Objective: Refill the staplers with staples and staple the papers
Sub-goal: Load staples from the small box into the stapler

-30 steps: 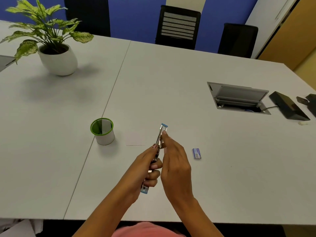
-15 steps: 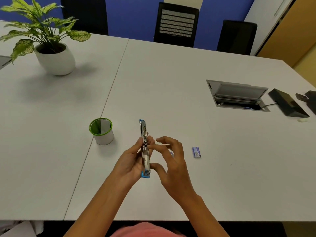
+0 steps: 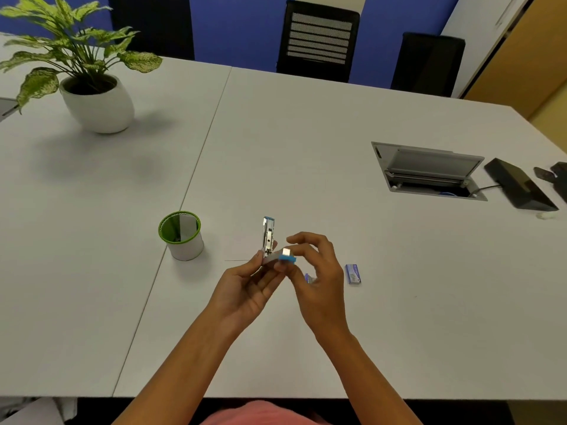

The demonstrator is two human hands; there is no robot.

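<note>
Over a white table (image 3: 306, 133), a person's left hand (image 3: 245, 289) grips a hinged-open stapler (image 3: 268, 237); the right hand (image 3: 319, 277) pinches the stapler's blue-tipped arm; a staple box (image 3: 352, 273) lies near the right hand; a small blue item (image 3: 307, 278) is mostly hidden behind the right fingers; the stapler's contents are unreadable.

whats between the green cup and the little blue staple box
Head view: the left hand and right hand, both holding the open stapler, fill the stretch between green cup and staple box.
</note>
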